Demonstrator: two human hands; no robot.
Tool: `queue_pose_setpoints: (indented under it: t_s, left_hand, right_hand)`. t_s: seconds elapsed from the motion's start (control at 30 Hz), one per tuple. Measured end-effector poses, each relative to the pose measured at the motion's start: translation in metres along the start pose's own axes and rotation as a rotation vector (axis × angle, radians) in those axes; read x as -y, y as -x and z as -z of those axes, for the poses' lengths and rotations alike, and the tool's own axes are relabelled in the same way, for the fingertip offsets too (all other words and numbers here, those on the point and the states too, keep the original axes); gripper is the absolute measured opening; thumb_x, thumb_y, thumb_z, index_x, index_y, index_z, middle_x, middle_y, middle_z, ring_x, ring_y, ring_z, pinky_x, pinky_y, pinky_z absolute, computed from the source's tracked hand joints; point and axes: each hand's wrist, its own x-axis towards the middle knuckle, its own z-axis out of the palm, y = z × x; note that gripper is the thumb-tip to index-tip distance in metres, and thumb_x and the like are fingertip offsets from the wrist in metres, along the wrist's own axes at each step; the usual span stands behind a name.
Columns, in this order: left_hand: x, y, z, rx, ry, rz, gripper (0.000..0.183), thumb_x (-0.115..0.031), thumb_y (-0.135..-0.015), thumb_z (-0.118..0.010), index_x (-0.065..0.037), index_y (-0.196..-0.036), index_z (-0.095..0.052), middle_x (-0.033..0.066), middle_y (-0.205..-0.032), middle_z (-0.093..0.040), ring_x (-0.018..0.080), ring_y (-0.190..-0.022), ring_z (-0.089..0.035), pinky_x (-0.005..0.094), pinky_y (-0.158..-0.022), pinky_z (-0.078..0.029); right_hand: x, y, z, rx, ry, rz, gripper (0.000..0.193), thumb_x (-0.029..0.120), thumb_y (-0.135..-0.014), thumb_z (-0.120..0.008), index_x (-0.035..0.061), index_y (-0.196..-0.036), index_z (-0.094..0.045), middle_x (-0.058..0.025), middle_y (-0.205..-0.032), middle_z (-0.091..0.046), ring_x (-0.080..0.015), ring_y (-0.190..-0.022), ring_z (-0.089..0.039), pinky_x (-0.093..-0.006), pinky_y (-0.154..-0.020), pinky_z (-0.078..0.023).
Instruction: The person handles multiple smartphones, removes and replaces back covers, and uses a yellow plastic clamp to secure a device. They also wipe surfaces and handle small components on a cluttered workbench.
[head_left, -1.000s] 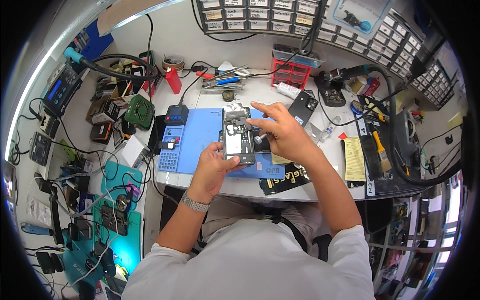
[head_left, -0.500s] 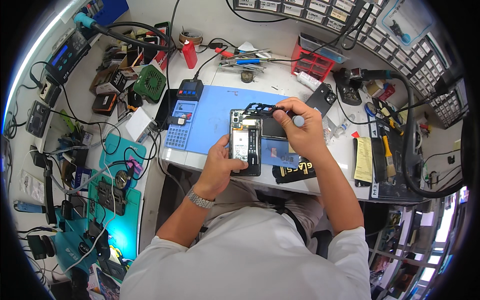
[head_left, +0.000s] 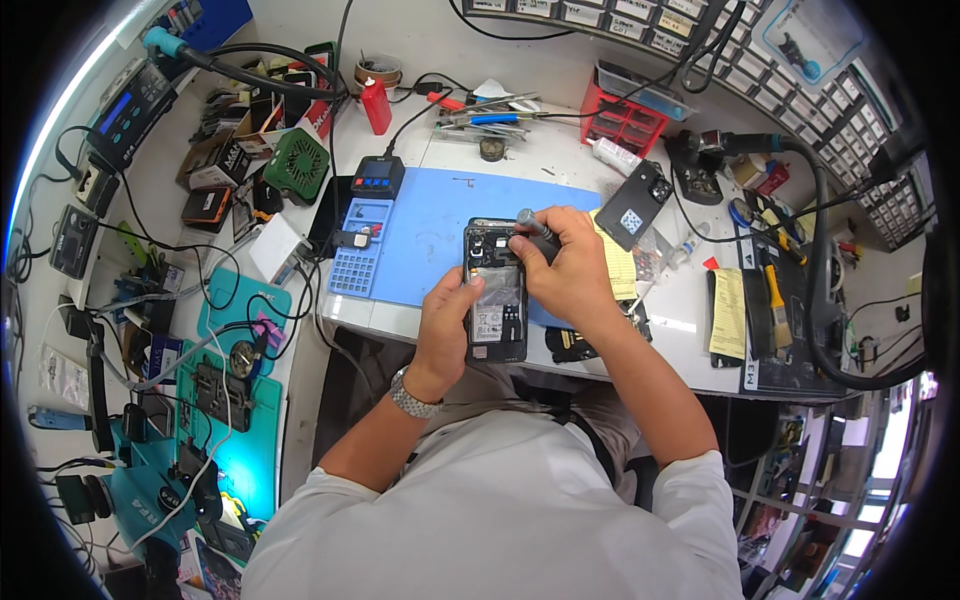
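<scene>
My left hand [head_left: 447, 325] is closed around the left side of an opened phone [head_left: 512, 347], its thumb on the inner face. The battery [head_left: 490, 318] shows in the phone's lower half. A black plastic inner cover [head_left: 488, 238] lies over the upper part, around the camera area. My right hand [head_left: 570, 265] is at the phone's upper right, thumb pressing on that cover. Its curled fingers hold a grey-ended tool that looks like a screwdriver [head_left: 527, 216]; the tip is hidden.
Under the phone spreads a blue mat [head_left: 425, 225], with a blue gridded tray [head_left: 360, 265] at its left. Yellow paper [head_left: 615, 265] and a black phone [head_left: 637, 205] lie right of my hand. Tweezers and tools [head_left: 490, 115] lie behind; a red drawer box [head_left: 625, 115] stands back right.
The black inner cover has come down from above the phone onto its upper part. My right hand has moved left and in against the phone, still holding the grey-ended tool.
</scene>
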Motion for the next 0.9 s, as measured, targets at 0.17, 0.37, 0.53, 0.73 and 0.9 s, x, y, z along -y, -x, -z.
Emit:
queue_pose_setpoints:
  t_s: [0.17,0.37,0.53,0.73,0.9]
  left_hand:
    - [0.007,-0.003,-0.003,-0.074,-0.089,-0.024,0.035,-0.031,-0.119,-0.052,0.000,-0.122,-0.069,0.0035,-0.107,-0.075,0.0054,-0.090,-0.069,0.0252,-0.080,-0.058]
    - [0.005,-0.002,-0.006,-0.176,-0.125,-0.011,0.038,-0.033,-0.119,-0.052,0.000,-0.119,-0.072,0.0043,-0.102,-0.077,0.0078,-0.085,-0.072,0.0257,-0.077,-0.059]
    - [-0.002,0.001,-0.001,-0.158,-0.071,0.013,0.035,-0.030,-0.117,-0.054,0.000,-0.122,-0.072,0.0073,-0.107,-0.079,0.0118,-0.088,-0.076,0.0282,-0.080,-0.062]
    - [-0.001,-0.001,0.000,-0.198,-0.040,0.015,0.031,-0.027,-0.116,-0.056,-0.001,-0.124,-0.070,0.0059,-0.109,-0.077,0.0133,-0.092,-0.075,0.0309,-0.082,-0.063]
    - [-0.002,-0.005,-0.001,-0.148,0.014,0.010,0.030,-0.026,-0.116,-0.055,-0.001,-0.128,-0.067,0.0061,-0.113,-0.075,0.0146,-0.099,-0.075,0.0330,-0.088,-0.062]
  right_hand:
    - [0.007,0.001,-0.002,0.007,0.030,-0.017,0.018,0.007,-0.088,-0.082,0.0012,-0.103,-0.073,-0.0172,-0.107,-0.067,-0.0366,-0.106,-0.059,-0.0450,-0.095,-0.049]
    - [0.005,0.008,0.003,-0.042,-0.008,0.007,0.022,0.011,-0.089,-0.083,0.0005,-0.105,-0.072,-0.0182,-0.107,-0.067,-0.0382,-0.108,-0.057,-0.0478,-0.097,-0.048]
    - [-0.034,-0.013,0.034,-0.253,0.501,-0.130,0.038,0.023,-0.091,-0.084,-0.0056,-0.112,-0.071,-0.0254,-0.124,-0.064,-0.0461,-0.118,-0.054,-0.0522,-0.103,-0.047]
    - [-0.076,-0.048,0.075,-0.253,0.555,-0.617,0.062,0.034,-0.092,-0.086,-0.0136,-0.124,-0.062,-0.0324,-0.128,-0.065,-0.0495,-0.122,-0.063,-0.0517,-0.104,-0.052]
    - [-0.093,-0.052,0.080,-0.288,0.501,-0.676,0.069,0.035,-0.089,-0.090,-0.0129,-0.128,-0.057,-0.0329,-0.115,-0.073,-0.0449,-0.112,-0.074,-0.0480,-0.099,-0.058]
